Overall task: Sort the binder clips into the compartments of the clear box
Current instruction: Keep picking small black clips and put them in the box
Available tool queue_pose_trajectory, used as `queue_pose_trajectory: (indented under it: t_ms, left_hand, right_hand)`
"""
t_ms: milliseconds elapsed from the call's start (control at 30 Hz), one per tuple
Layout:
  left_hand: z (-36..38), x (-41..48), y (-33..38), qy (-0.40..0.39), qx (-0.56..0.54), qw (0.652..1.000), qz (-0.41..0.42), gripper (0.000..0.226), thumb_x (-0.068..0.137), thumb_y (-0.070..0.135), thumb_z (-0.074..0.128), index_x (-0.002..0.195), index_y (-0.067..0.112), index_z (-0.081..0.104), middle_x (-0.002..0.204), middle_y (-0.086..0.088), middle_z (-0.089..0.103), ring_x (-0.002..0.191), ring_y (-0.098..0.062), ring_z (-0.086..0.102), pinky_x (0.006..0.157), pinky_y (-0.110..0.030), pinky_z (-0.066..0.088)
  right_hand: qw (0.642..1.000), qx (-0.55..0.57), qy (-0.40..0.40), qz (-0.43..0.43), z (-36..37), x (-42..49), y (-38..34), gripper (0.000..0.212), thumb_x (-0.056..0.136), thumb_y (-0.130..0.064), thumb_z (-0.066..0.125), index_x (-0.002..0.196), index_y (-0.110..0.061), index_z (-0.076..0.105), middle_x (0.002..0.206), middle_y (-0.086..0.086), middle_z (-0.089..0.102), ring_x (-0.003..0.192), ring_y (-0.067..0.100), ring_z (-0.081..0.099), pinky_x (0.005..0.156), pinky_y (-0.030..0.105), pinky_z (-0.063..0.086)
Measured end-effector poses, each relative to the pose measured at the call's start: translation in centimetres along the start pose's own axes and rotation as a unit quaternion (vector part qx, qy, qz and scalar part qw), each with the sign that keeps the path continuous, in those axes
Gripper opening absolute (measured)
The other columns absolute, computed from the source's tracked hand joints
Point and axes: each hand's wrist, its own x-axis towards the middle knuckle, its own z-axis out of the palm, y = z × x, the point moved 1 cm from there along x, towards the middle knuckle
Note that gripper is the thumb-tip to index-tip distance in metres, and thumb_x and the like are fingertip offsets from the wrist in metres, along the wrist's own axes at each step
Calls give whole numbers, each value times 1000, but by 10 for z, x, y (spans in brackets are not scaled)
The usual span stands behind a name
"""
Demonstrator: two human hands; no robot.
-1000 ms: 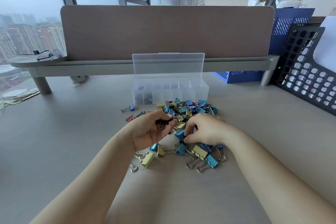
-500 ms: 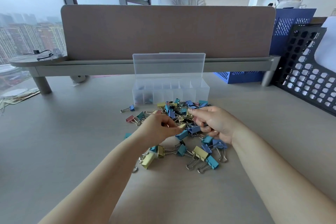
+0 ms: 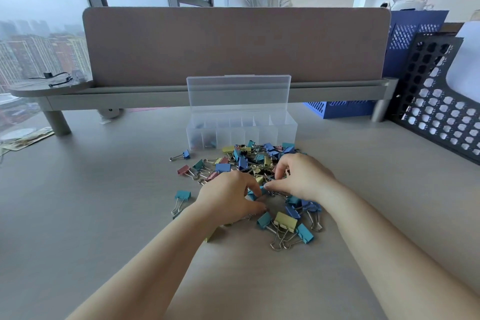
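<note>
Head view: the clear box [image 3: 259, 135] stands on the pale worktop [image 3: 104, 215] with its lid [image 3: 239, 93] upright at the back. Its row of compartments faces the person. Through the front wall a few clips [image 3: 207, 141] show in the two compartments at the box's left end. The others look bare, though the frosted plastic makes this hard to judge.

Just in front of the box lies a loose heap of binder clips [image 3: 244, 161] in blue, teal, yellow and pink. Its far edge almost touches the box's front wall. Single strays lie out to the front left of the box.

Both hands are down on the near half of the heap, in front of the box. The left hand [image 3: 228, 197] pinches a teal clip [image 3: 251, 194] between curled fingers and thumb. The right hand [image 3: 304, 176] lies knuckles-up just beside it, with its thumb tip at that same clip. Its fingers are bent into the heap, and whether they grip anything cannot be told.

Behind the box rises a brown partition [image 3: 233, 44]. A black perforated tray [image 3: 436, 112] leans far to the box's right.
</note>
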Motion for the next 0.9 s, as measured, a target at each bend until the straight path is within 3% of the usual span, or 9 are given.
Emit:
queue_pose_trajectory:
  t_ms: [67, 167, 300, 433, 500, 567, 667, 800, 900]
  left_hand:
    - [1, 0, -1, 7, 17, 1000, -4, 25, 78, 48, 68, 98, 33, 66, 65, 11, 42, 58, -5, 39, 48, -23, 28]
    - [3, 0, -2, 4, 18, 1000, -2, 25, 78, 48, 68, 96, 32, 68, 69, 11, 46, 62, -7, 44, 50, -23, 31]
    - [2, 1, -4, 0, -5, 1000, 1, 19, 79, 43, 68, 91, 29, 68, 61, 12, 44, 58, -6, 41, 51, -23, 32]
    - [-4, 3, -6, 4, -187, 982, -24, 15, 81, 30, 69, 83, 16, 69, 54, 7, 39, 45, -6, 31, 45, -17, 28]
    - [-11, 3, -8, -18, -360, 928, -98, 17, 87, 26, 63, 81, 11, 65, 58, 4, 38, 46, -8, 29, 41, -16, 23]
    - [-15, 6, -12, -64, -560, 808, -173, 20, 90, 23, 56, 74, 12, 54, 59, 3, 35, 46, -8, 24, 37, -16, 17]
    - [-18, 8, -20, -105, -729, 639, -221, 17, 89, 21, 43, 74, 14, 43, 60, 2, 34, 43, -6, 27, 31, -12, 20]
    - [-18, 9, -26, -98, -796, 554, -223, 13, 81, 17, 38, 78, 9, 47, 63, -3, 40, 41, -8, 37, 31, -12, 29]
    - [-19, 8, -28, -86, -795, 555, -232, 22, 85, 18, 34, 79, 6, 52, 64, -8, 50, 41, -10, 42, 34, -12, 35]
  right_hand:
    - [999, -50, 4, 21, 2, -1, 1, 37, 73, -58, 72, 80, -27, 52, 106, -11, 64, 96, 13, 58, 78, 31, 49]
    - [998, -59, 8, 32, 1, -1, 1, 49, 74, -56, 72, 86, -9, 64, 104, -2, 69, 96, 17, 62, 76, 32, 49]
    - [999, -27, -15, 33, -3, -1, 2, 41, 76, -41, 72, 68, -2, 64, 63, -8, 53, 58, 2, 47, 58, 27, 37]
    - [998, 21, -12, 65, -6, 5, 10, 37, 73, -37, 70, 73, 0, 66, 69, 15, 58, 61, 15, 46, 57, 26, 36]
    - [997, 13, -9, 71, -8, 5, 11, 29, 75, -36, 67, 67, -9, 63, 67, 10, 56, 59, 19, 49, 57, 27, 40]
    - [998, 3, 13, 61, -9, 4, 12, 28, 79, -34, 67, 80, -5, 69, 82, 12, 67, 75, 23, 61, 68, 31, 49]
    - [998, 19, 61, 8, -10, 0, 7, 6, 82, -26, 67, 87, -22, 66, 93, -3, 64, 85, 17, 57, 75, 31, 49]
    - [999, -2, 34, -27, -2, -1, -4, 15, 80, -36, 70, 73, -24, 65, 79, -7, 65, 77, 15, 60, 69, 32, 50]
    - [994, -103, 46, -11, 7, -4, -10, 36, 79, -55, 67, 76, -20, 68, 73, -4, 66, 71, 14, 60, 62, 28, 47]
